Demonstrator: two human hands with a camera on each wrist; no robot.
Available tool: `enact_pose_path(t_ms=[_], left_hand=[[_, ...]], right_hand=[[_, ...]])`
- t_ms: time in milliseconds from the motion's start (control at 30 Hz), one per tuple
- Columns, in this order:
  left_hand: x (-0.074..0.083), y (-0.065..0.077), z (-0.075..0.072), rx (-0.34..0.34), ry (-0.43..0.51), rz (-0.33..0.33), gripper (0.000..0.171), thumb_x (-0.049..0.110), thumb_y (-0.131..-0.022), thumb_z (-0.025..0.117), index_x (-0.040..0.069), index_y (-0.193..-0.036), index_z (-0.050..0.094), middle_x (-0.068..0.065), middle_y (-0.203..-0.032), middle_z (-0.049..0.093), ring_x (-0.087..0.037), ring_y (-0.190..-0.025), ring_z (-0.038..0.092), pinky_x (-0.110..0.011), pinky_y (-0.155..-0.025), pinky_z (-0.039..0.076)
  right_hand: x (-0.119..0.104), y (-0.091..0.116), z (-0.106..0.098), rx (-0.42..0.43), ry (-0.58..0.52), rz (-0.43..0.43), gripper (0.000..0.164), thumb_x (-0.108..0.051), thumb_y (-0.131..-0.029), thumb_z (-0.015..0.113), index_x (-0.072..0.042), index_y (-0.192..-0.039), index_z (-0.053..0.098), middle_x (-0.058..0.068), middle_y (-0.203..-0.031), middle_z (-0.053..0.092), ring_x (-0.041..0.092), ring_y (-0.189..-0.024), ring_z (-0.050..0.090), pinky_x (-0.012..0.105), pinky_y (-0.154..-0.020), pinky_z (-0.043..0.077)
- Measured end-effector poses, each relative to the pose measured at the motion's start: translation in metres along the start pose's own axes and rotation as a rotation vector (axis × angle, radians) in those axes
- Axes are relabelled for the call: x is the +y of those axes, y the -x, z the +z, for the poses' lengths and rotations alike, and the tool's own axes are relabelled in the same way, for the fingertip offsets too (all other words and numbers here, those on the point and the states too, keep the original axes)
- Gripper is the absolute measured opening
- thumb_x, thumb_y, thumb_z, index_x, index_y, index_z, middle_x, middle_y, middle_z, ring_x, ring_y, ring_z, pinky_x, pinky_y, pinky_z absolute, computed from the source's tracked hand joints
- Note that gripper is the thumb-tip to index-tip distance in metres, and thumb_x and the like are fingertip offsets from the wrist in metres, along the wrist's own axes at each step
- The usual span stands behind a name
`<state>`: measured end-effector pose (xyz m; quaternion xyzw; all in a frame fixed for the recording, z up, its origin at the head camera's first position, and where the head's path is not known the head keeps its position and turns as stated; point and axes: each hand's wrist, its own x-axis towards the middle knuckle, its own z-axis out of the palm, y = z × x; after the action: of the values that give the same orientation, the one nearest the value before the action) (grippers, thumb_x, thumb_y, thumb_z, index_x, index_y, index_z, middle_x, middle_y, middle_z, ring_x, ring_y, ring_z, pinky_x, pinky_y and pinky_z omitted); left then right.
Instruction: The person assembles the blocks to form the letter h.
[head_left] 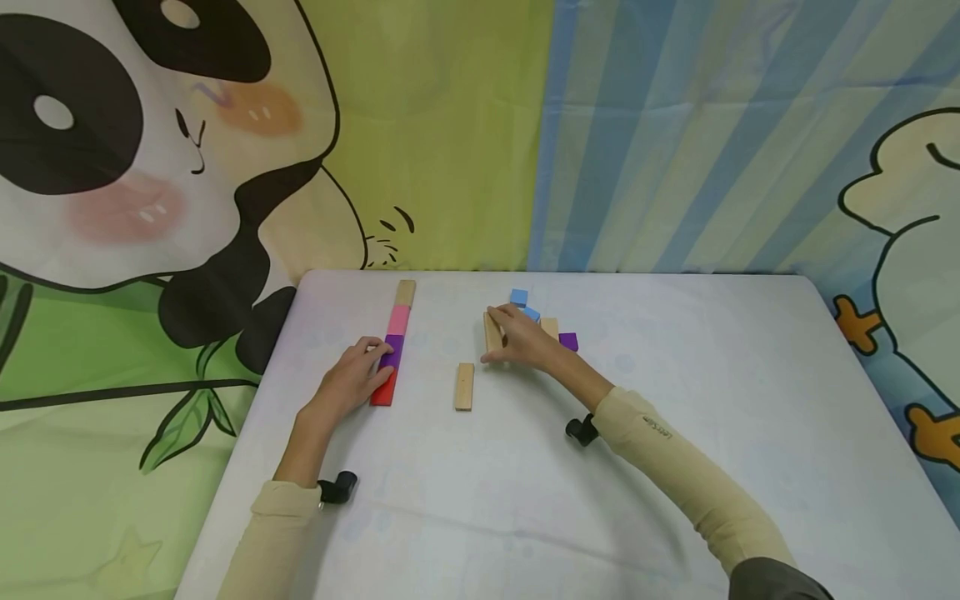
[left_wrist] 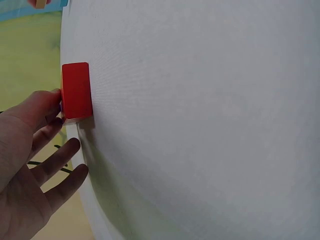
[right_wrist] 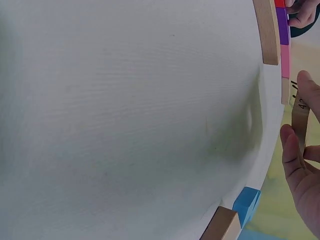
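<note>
A row of coloured blocks runs up the table's left side: a red block nearest, then a purple block, a pink block and a plain wooden block. My left hand pinches the purple block with thumb and index finger, while its other fingers spread loosely in the left wrist view. Near the table's middle, my right hand holds a wooden block between thumb and fingers. Dark marks show on this wooden block in the right wrist view.
Between the hands, another wooden block lies on the white table. Behind my right hand are a blue block, a second blue one partly hidden, a wooden block and a purple block. A printed cloth hangs behind.
</note>
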<state>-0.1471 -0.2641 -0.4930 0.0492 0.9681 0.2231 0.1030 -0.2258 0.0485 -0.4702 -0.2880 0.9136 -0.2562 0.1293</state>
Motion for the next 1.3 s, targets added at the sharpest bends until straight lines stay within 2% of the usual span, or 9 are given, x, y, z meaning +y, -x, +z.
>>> enact_pose_path(t_ms=[67,300,600,733,867,1100,1300], left_hand=[[0.0,0.0,0.0,0.006,-0.005,0.004,0.047,0.029,-0.096,0.061,0.013,-0.139,0.051,-0.011,-0.142,0.043,-0.032,-0.13,0.042,-0.053,-0.104,0.046],[0.0,0.0,0.001,0.007,-0.009,0.004,0.047,0.029,-0.096,0.061,0.013,-0.138,0.051,-0.011,-0.142,0.043,-0.032,-0.131,0.043,-0.053,-0.103,0.047],[-0.002,0.001,0.001,0.019,-0.013,0.014,0.046,0.029,-0.095,0.061,0.013,-0.138,0.052,-0.01,-0.14,0.043,-0.031,-0.128,0.044,-0.052,-0.103,0.047],[-0.002,0.001,0.002,0.02,-0.012,0.025,0.046,0.029,-0.096,0.061,0.012,-0.138,0.052,-0.01,-0.14,0.044,-0.03,-0.127,0.044,-0.051,-0.103,0.047],[-0.002,-0.001,0.001,0.016,-0.001,0.018,0.047,0.029,-0.096,0.061,0.012,-0.138,0.051,-0.009,-0.14,0.044,-0.029,-0.129,0.043,-0.051,-0.104,0.047],[-0.003,-0.002,0.001,0.008,-0.008,0.01,0.047,0.029,-0.096,0.06,0.013,-0.138,0.051,-0.01,-0.141,0.043,-0.03,-0.131,0.042,-0.052,-0.104,0.046],[-0.002,-0.001,0.001,0.007,-0.01,0.009,0.047,0.03,-0.096,0.06,0.013,-0.139,0.051,-0.01,-0.142,0.043,-0.031,-0.131,0.042,-0.053,-0.104,0.046]], right_hand=[[-0.002,-0.002,0.001,-0.001,-0.01,0.003,0.09,-0.037,-0.08,0.078,0.004,-0.147,0.035,0.023,-0.143,0.042,0.022,-0.096,0.057,0.032,-0.08,0.052],[-0.01,-0.014,0.012,-0.001,-0.024,0.063,0.091,-0.046,-0.079,0.077,0.005,-0.143,0.04,0.024,-0.138,0.049,0.025,-0.108,0.056,0.035,-0.086,0.053],[-0.023,-0.026,0.023,0.017,-0.074,0.092,0.088,-0.041,-0.078,0.08,0.008,-0.14,0.041,0.023,-0.131,0.048,0.025,-0.105,0.053,0.037,-0.09,0.051],[-0.024,-0.028,0.027,-0.009,-0.096,0.113,0.087,-0.039,-0.079,0.08,0.004,-0.143,0.039,0.022,-0.13,0.047,0.024,-0.102,0.051,0.037,-0.089,0.05],[-0.024,-0.028,0.027,-0.016,-0.111,0.077,0.08,-0.036,-0.08,0.079,-0.002,-0.143,0.043,0.021,-0.129,0.047,0.024,-0.101,0.05,0.037,-0.084,0.049],[-0.021,-0.029,0.023,-0.009,-0.13,-0.014,0.056,-0.032,-0.081,0.079,-0.006,-0.127,0.061,0.021,-0.127,0.048,0.023,-0.1,0.05,0.033,-0.081,0.047],[-0.021,-0.029,0.023,-0.056,-0.139,-0.028,0.053,-0.03,-0.082,0.078,-0.005,-0.126,0.062,0.023,-0.127,0.049,0.026,-0.105,0.051,0.036,-0.084,0.047]])
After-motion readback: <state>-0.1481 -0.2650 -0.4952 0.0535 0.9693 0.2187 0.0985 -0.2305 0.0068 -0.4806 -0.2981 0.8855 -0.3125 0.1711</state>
